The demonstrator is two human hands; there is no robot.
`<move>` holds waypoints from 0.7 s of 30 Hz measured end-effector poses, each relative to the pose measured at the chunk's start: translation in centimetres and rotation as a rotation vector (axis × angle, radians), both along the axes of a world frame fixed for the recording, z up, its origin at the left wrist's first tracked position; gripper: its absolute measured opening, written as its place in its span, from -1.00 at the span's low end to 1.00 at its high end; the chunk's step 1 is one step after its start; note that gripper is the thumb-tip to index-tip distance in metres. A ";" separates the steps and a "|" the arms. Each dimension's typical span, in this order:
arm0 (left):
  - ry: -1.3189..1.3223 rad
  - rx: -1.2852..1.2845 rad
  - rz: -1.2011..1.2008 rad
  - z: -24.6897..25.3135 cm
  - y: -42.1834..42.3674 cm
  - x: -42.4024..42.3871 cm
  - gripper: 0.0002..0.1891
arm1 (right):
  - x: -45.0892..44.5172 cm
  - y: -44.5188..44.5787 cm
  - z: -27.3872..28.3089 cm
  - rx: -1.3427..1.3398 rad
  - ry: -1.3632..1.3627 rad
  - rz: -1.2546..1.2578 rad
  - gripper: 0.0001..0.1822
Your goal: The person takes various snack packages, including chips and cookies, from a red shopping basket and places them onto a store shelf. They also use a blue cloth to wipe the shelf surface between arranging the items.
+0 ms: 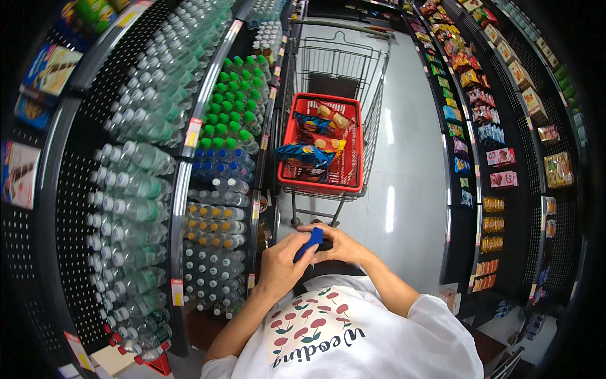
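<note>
In front of my chest, my two hands meet. My left hand (pixel 284 258) pinches a small blue cloth (pixel 308 245) between thumb and fingers. The fingers of my right hand (pixel 342 242) curl around a small dark object (pixel 325 245) right beside the cloth. Most of that object is hidden, so its kind is unclear. Beyond my hands stands a metal shopping cart (pixel 377 111) with a red plastic shopping basket (pixel 362 142) in it. Several snack bags (pixel 305 154), blue or red and yellow, lie inside the basket.
On my left, black shelves (pixel 179 203) hold rows of plastic bottles (pixel 147 211), some with green caps (pixel 227 118). Shelves of packaged snacks (pixel 492 132) line my right. A pale tiled floor (pixel 409 156) runs between them. A cardboard box (pixel 449 297) sits low at right.
</note>
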State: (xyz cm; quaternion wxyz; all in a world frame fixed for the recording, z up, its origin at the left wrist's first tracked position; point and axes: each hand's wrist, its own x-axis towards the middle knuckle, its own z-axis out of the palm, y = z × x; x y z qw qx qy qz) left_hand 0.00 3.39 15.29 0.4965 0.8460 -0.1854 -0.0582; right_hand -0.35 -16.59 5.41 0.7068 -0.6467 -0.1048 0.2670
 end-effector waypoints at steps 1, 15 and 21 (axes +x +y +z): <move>0.025 -0.014 -0.022 -0.8 -0.9 0.8 -0.79 | 0.6 -1.0 -0.2 -0.020 -0.001 -0.037 -0.26; 0.186 0.008 0.035 -16.3 -15.2 15.0 -0.66 | 5.7 -15.7 -11.5 -0.209 0.286 -0.596 -0.73; 0.253 -0.033 0.032 -19.6 -13.1 17.1 -0.68 | 7.5 -19.2 -22.3 -0.768 0.415 -0.618 -0.70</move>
